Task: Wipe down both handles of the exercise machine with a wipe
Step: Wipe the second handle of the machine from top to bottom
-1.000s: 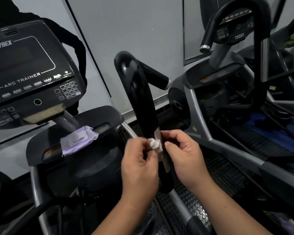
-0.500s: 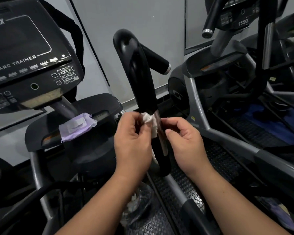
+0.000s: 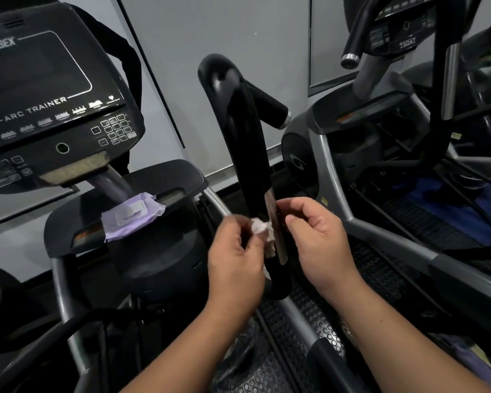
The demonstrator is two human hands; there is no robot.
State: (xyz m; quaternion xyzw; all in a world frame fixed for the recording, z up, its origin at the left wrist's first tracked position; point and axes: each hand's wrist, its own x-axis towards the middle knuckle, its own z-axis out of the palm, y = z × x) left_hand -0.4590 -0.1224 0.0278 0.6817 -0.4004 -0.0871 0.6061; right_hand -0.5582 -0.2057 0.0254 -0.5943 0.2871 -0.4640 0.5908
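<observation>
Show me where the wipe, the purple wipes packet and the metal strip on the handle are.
wipe [image 3: 260, 226]: head view, on its crumpled white middle.
purple wipes packet [image 3: 132, 215]: head view, on its white flap.
metal strip [image 3: 275, 225]: head view, midway along its length on the handle.

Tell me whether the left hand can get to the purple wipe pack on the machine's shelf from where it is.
Probably yes. The wipe pack lies in the open on the shelf, nothing between it and the left hand, though that hand holds the white wipe.
</observation>
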